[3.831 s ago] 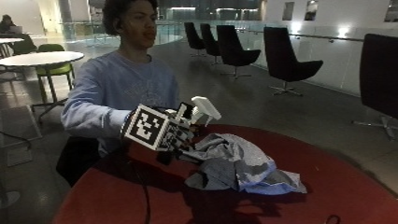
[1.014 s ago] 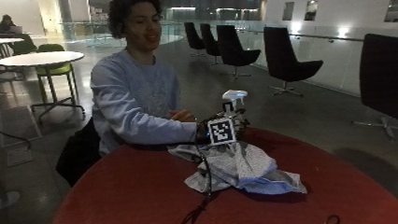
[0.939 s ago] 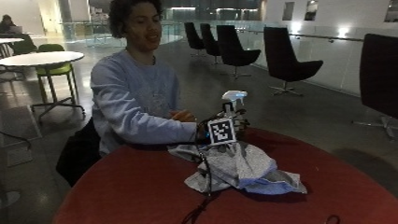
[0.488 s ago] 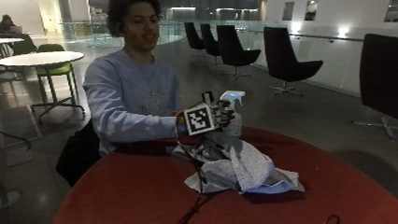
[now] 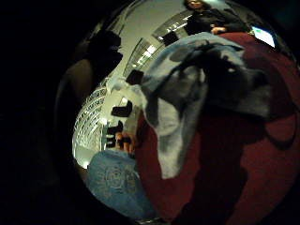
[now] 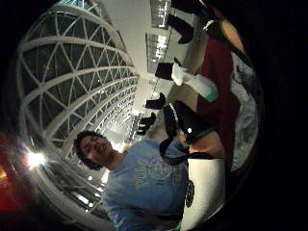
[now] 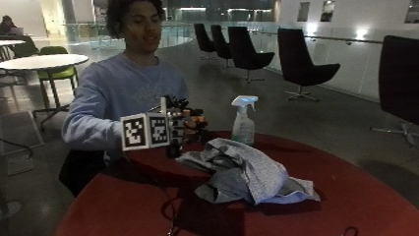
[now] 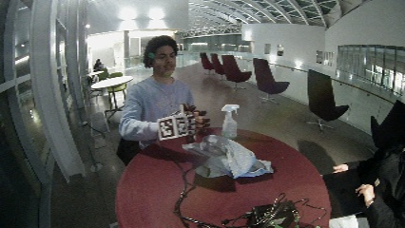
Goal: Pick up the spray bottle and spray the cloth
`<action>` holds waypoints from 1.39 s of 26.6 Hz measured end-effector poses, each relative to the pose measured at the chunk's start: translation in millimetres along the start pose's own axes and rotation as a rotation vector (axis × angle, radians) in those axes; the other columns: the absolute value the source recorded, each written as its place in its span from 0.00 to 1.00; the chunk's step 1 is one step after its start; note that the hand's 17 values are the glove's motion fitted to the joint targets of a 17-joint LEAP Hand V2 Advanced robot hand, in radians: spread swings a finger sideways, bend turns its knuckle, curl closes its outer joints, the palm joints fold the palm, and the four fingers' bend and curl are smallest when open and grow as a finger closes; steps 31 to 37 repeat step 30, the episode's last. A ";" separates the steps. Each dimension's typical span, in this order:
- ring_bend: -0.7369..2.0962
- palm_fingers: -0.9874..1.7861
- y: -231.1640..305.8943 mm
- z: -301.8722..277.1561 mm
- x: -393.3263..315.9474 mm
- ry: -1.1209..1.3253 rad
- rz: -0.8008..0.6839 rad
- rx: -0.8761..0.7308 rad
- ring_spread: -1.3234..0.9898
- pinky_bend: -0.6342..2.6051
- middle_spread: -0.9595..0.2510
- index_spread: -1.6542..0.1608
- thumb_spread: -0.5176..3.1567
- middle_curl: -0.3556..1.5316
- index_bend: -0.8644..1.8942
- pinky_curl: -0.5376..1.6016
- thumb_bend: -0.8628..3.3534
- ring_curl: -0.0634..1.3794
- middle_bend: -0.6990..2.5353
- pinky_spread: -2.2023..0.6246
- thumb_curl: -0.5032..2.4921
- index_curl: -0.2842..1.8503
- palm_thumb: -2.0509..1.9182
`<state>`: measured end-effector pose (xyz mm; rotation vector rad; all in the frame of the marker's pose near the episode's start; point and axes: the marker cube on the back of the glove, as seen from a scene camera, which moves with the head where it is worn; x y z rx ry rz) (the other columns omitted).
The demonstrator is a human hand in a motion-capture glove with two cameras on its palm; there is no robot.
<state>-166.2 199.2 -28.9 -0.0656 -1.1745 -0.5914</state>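
While no label or writing reads on it, the clear plastic spray bottle with a white trigger head (image 7: 243,123) stands at frame centre on the round red table (image 7: 367,196), now released, your black-gloved right hand (image 7: 187,127) left of it, fingers loosely curled on nothing, crumpled grey cloth (image 7: 245,172) below.

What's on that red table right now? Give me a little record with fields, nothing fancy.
table: round red table
spray bottle: spray bottle upright on the table, beyond the cloth, not held
cloth: grey cloth crumpled in a heap near the table's middle
gloved hand: right hand raised beside the bottle, apart from it, holding nothing
task state: bottle not picked up now
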 end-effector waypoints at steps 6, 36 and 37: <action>0.42 0.61 12.1 -75.8 40.0 0.285 0.125 0.108 0.57 0.25 0.77 0.74 0.43 0.42 0.36 0.39 0.20 0.29 0.30 0.82 0.32 0.26 0.70; 0.40 0.59 43.7 -148.4 91.1 0.921 0.286 0.044 0.58 0.24 0.77 0.73 0.44 0.41 0.37 0.38 0.20 0.28 0.30 0.84 0.31 0.27 0.70; 0.40 0.59 43.7 -148.4 91.1 0.921 0.286 0.044 0.58 0.24 0.77 0.73 0.44 0.41 0.37 0.38 0.20 0.28 0.30 0.84 0.31 0.27 0.70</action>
